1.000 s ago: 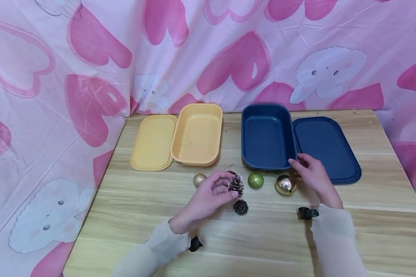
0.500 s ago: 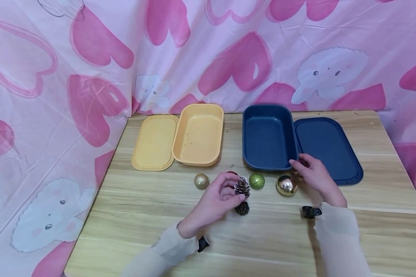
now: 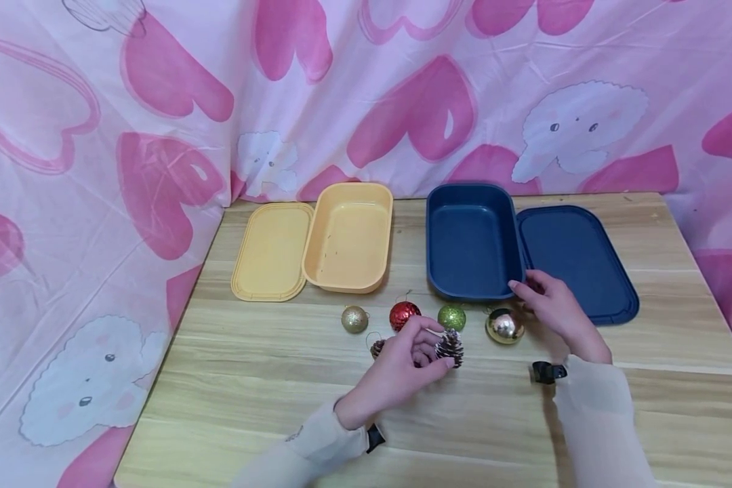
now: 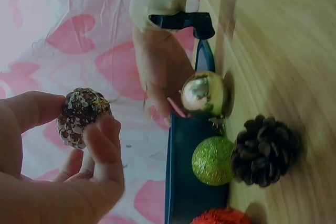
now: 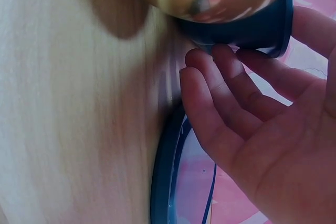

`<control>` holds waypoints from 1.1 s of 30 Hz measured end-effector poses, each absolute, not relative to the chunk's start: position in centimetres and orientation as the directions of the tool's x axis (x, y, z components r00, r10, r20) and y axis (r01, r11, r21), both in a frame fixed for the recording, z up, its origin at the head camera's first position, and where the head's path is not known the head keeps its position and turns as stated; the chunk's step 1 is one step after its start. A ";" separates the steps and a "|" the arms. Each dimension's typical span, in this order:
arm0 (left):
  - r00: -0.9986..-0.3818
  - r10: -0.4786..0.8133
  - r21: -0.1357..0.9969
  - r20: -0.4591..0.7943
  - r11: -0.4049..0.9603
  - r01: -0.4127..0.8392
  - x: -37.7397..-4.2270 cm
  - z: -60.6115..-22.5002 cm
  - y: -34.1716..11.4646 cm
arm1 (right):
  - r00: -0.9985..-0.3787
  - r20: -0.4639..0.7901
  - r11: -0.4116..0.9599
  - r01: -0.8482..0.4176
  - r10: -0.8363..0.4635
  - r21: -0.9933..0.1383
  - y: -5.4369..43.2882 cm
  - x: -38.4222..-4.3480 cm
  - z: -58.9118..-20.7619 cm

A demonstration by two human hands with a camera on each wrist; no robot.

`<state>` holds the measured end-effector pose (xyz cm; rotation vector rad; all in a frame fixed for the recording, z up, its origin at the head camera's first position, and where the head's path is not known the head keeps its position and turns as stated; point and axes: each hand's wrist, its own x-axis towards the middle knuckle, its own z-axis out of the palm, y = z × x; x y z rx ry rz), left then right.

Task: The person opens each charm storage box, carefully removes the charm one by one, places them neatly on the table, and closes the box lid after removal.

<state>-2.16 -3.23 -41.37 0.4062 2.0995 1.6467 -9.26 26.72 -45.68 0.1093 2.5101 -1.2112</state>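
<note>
My left hand [image 3: 399, 373] pinches a white-tipped pine cone [image 3: 450, 348] between thumb and fingers, raised above the table; the left wrist view shows this pine cone [image 4: 83, 116] at the fingertips. Another, dark pine cone [image 4: 265, 150] stands on the wood. A brown pine cone [image 3: 377, 348] with a loop is partly covered by my left hand. My right hand [image 3: 555, 312] holds the near right corner of the blue box [image 3: 472, 295], thumb over the rim and fingers outside. Beside that corner sits a shiny gold ball [image 3: 504, 327].
A red ball [image 3: 404, 315], a green glitter ball [image 3: 451, 317] and a small gold glitter ball [image 3: 354, 319] lie in a row. Behind them stands a yellow box [image 3: 348, 281], its lid [image 3: 271, 251] at its left. The blue lid [image 3: 576, 261] lies right of the blue box.
My left hand has moved right and nearer with the white-tipped pine cone, uncovering the red ball and the brown pine cone. My right hand stays at the blue box.
</note>
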 end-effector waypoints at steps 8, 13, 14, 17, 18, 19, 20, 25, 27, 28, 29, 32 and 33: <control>-0.830 0.533 0.973 -0.165 0.228 -0.047 -1.8 -41.9 -1.7 | -0.939 -0.335 0.645 0.209 -0.077 -0.735 26.7 -9.3 -45.6; -0.809 0.548 0.965 -0.213 0.245 -0.088 -1.6 -42.7 -0.5 | -0.941 -0.330 0.642 0.208 -0.073 -0.737 26.7 -9.3 -45.7; -0.807 0.549 0.963 -0.220 0.255 -0.089 -1.5 -42.9 -0.2 | -0.941 -0.330 0.640 0.210 -0.073 -0.739 26.7 -9.3 -45.7; -0.802 0.550 0.951 -0.233 0.301 -0.070 -1.3 -43.5 0.5 | -0.941 -0.331 0.639 0.211 -0.072 -0.740 26.7 -9.3 -45.7; -0.800 0.552 0.946 -0.235 0.318 -0.059 -1.2 -43.7 0.7 | -0.941 -0.330 0.639 0.211 -0.072 -0.740 26.7 -9.3 -45.8; -0.797 0.554 0.942 -0.239 0.333 -0.050 -1.2 -43.9 0.9 | -0.941 -0.330 0.639 0.211 -0.072 -0.739 26.7 -9.3 -45.8; -0.795 0.557 0.937 -0.239 0.348 -0.037 -1.1 -44.1 1.1 | -0.941 -0.331 0.638 0.211 -0.072 -0.741 26.7 -9.3 -45.8; -0.787 0.565 0.914 -0.248 0.407 0.004 -0.8 -44.8 1.7 | -0.941 -0.331 0.632 0.215 -0.070 -0.745 26.8 -9.3 -45.8; -0.787 0.562 0.905 -0.256 0.426 0.010 -0.7 -45.0 1.8 | -0.941 -0.330 0.629 0.215 -0.071 -0.747 26.8 -9.3 -45.8; -0.786 0.562 0.900 -0.260 0.436 0.014 -0.6 -45.1 1.8 | -0.941 -0.330 0.628 0.214 -0.072 -0.748 26.8 -9.3 -45.8; -0.784 0.562 0.895 -0.264 0.446 0.019 -0.6 -45.2 1.8 | -0.942 -0.328 0.627 0.213 -0.072 -0.749 26.8 -9.2 -45.8; -0.781 0.561 0.879 -0.274 0.476 0.034 -0.4 -45.4 2.0 | -0.943 -0.326 0.623 0.211 -0.074 -0.753 26.8 -9.2 -45.8; -0.781 0.561 0.873 -0.275 0.486 0.042 -0.4 -45.5 2.1 | -0.943 -0.325 0.623 0.210 -0.075 -0.754 26.7 -9.2 -45.8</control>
